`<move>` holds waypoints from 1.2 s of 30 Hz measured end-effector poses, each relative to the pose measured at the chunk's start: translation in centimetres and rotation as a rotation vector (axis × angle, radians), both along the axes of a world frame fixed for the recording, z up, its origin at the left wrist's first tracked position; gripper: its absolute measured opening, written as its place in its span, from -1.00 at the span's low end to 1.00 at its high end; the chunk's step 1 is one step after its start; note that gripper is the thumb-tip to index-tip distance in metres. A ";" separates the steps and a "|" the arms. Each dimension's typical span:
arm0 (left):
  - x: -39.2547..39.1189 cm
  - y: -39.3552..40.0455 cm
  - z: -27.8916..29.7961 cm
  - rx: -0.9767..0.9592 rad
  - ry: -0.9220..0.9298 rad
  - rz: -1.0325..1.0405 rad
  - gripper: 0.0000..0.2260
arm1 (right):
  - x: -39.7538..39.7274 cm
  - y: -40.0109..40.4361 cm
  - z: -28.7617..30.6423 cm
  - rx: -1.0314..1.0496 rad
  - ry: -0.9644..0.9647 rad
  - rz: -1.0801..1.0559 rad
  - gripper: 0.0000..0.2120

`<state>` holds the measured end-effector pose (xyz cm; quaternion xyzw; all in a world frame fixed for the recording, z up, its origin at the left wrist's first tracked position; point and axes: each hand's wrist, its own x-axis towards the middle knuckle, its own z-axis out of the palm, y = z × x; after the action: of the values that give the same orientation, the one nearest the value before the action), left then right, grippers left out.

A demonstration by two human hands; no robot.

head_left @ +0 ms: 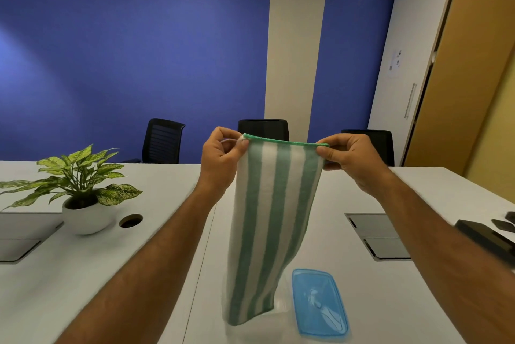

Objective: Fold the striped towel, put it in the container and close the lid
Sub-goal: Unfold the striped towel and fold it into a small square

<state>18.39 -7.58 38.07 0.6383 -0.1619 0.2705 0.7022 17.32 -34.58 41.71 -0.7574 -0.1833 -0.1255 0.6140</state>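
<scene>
The green-and-white striped towel [270, 221] hangs upright in the air above the white table [111, 274]. My left hand [220, 161] pinches its top left corner and my right hand [348, 161] pinches its top right corner, stretching the green top hem between them. The towel's lower end dangles over a clear container [280, 309], most of which is hidden behind the cloth. A blue lid [319, 304] lies flat on the table just right of the container.
A potted plant [80, 193] in a white bowl stands at the left, with a round cable hole [130, 220] beside it. Grey hatch panels [379, 236] are set in the table at right. Dark objects [485, 235] lie at the right edge. Three black chairs [163, 140] stand behind.
</scene>
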 end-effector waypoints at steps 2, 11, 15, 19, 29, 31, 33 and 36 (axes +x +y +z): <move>0.0 -0.1 -0.2 0.036 -0.010 -0.001 -0.89 | 0.1 0.2 -0.4 -0.022 -0.050 -0.040 -0.94; -0.8 -1.9 0.1 0.185 -0.147 0.294 -0.63 | -0.5 2.5 -0.5 -0.046 -0.219 -0.116 -0.91; -1.3 -3.7 2.3 0.578 -0.308 0.337 -0.46 | -0.8 3.2 -0.2 -0.101 -0.264 -0.089 -0.89; -1.1 -5.6 3.9 0.950 -0.135 0.152 -0.63 | -1.0 3.2 -0.2 -0.117 -0.276 -0.058 -0.82; -0.1 -7.0 3.9 0.840 -0.051 -0.025 -0.87 | -0.4 2.0 -2.3 0.179 -0.158 -0.079 -0.88; -0.1 -7.2 3.9 0.875 -0.048 0.020 -0.87 | -0.5 2.1 -3.1 0.206 -0.156 -0.069 -0.83; -0.1 -7.3 3.8 0.898 -0.051 0.057 -0.89 | -0.5 2.4 -3.9 0.221 -0.164 -0.087 -0.78; -0.2 -7.2 3.8 0.907 -0.080 0.116 -0.88 | -0.4 3.0 -5.0 0.231 -0.186 -0.126 -0.80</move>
<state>18.23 -14.80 41.85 0.8785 -0.2547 0.2356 0.3285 16.90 -31.59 36.68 -0.6768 -0.1756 -0.2536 0.6684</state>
